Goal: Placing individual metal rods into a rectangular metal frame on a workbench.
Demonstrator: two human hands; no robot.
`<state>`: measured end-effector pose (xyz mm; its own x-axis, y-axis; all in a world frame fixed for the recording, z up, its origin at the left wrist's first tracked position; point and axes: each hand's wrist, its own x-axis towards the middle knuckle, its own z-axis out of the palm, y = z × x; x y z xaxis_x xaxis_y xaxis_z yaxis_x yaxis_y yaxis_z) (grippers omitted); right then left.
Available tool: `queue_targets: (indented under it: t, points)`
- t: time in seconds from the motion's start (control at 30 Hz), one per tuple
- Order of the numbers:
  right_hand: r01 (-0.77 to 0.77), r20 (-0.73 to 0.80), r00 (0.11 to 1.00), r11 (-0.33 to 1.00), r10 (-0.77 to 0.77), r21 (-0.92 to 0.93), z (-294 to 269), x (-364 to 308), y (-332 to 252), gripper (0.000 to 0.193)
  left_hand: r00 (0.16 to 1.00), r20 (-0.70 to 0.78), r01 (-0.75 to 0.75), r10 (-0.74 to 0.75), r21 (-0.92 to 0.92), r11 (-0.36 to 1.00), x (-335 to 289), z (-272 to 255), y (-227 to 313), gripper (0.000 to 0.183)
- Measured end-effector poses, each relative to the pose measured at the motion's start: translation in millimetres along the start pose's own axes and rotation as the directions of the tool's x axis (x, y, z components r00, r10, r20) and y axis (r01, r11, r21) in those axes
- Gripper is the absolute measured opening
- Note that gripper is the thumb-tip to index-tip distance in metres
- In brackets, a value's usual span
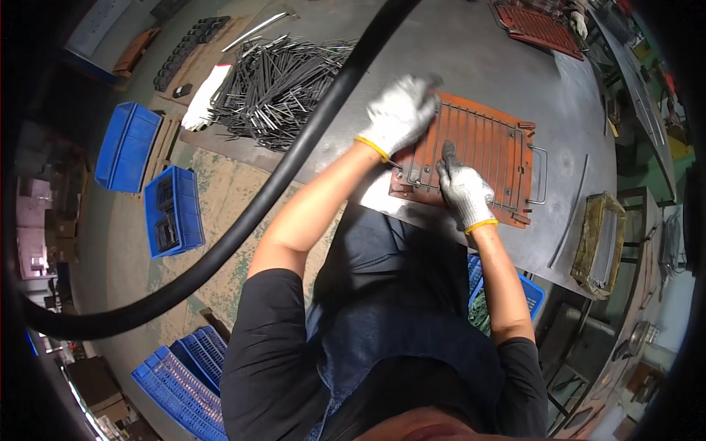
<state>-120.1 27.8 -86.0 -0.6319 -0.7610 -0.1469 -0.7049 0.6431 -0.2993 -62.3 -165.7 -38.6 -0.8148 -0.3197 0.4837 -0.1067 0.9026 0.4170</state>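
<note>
A wire rack [476,128] of parallel metal rods lies on an orange-brown flat fixture [523,192] on the grey metal table. A bent wire handle [542,175] sticks out on its right side. My right hand [465,192], in a white glove with dark fingertips, is closed on rods at the rack's near edge. One of its fingers points away along the rods. My left hand [401,114], in the same kind of glove, is over the fixture's far-left corner. Motion smears its fingers, and I cannot make out what they hold, if anything.
A heap of thin dark rods [283,88] lies on the table's left part, beside a white glove [208,97]. A thick black hose [294,158] crosses the view. Blue crates [176,213] stand at left. A yellowish trough [599,246] sits at right. A co-worker's gloved hand [579,23] is beside another orange fixture [537,28].
</note>
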Motion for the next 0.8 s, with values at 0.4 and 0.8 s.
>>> queue_targets:
  t: [0.4,0.8]
  points:
    - [-0.129,0.196,0.973,0.992,0.124,0.013,-18.1,3.1,-13.8,0.057,0.686,0.116,0.505,-0.718,0.635,0.585,9.1,-151.1,-175.8,0.057]
    - [-0.046,0.079,0.996,0.994,0.038,0.095,-12.8,-1.4,-9.8,0.055,0.66,0.241,0.727,-0.711,0.031,0.686,38.2,-180.8,-146.7,0.033]
